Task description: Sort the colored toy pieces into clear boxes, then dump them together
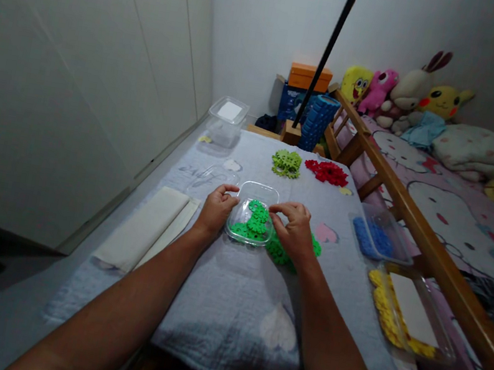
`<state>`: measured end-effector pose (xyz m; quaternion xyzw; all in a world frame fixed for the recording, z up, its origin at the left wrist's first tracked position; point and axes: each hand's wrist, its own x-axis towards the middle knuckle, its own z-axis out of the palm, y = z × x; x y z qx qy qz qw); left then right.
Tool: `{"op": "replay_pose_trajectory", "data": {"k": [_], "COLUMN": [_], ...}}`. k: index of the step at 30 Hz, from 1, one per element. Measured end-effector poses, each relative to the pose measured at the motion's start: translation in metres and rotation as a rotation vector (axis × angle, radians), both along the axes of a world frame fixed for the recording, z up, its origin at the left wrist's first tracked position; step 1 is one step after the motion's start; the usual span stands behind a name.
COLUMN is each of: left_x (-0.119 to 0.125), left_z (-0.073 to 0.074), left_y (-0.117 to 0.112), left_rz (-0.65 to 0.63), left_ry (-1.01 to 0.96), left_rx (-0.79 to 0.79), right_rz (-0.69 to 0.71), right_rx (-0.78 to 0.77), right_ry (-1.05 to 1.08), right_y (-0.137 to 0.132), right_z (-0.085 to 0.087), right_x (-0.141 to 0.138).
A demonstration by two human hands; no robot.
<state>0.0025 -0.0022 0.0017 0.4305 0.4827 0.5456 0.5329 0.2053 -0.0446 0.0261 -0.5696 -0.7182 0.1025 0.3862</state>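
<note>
On the blue cloth (pixel 226 308), my left hand (pixel 217 210) pinches the clear box (pixel 261 191) by its left rim, green pieces (pixel 258 218) inside; my half-curled right hand (pixel 293 225) meets the right rim, its hold unclear. Open room runs to the cloth's near edge.

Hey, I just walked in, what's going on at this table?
A person is sitting with both hands around a clear container on the cloth-covered table. The left hand is at its left rim, the right hand at its right; whether either holds a piece isn't clear. Some green pieces are inside, with more beside it, partly under the right hand. Beyond are a light-green pile and a red pile.
</note>
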Motion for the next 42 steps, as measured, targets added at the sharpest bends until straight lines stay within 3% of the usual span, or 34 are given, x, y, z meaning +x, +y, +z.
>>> {"op": "replay_pose_trajectory", "data": {"k": [7,13,16,21,33,42], "left_x": [0.0,0.0,0.0,-0.001,-0.003,-0.003], "left_z": [0.005,0.003,0.001,0.001,-0.006,-0.005], "left_y": [-0.002,0.0,0.001,0.0,0.002,0.003], "left_rz": [0.001,0.006,0.004,0.008,0.005,0.006], "left_ry": [0.001,0.014,0.02,0.027,0.035,0.052], "left_rx": [-0.015,0.003,0.005,0.017,0.021,0.027], "right_rz": [-0.175,-0.23,-0.159,-0.136,-0.133,-0.222], "right_rx": [0.061,-0.329,-0.46,-0.434,-0.387,-0.242], "right_ry": [0.039,-0.113,-0.19,-0.204,0.234,0.302], "right_y": [0.003,0.0,0.0,0.004,0.002,0.002], "right_z": [0.01,-0.004,-0.018,-0.03,-0.02,-0.008], "right_x": [0.065,0.11,0.113,0.112,0.102,0.095]}}
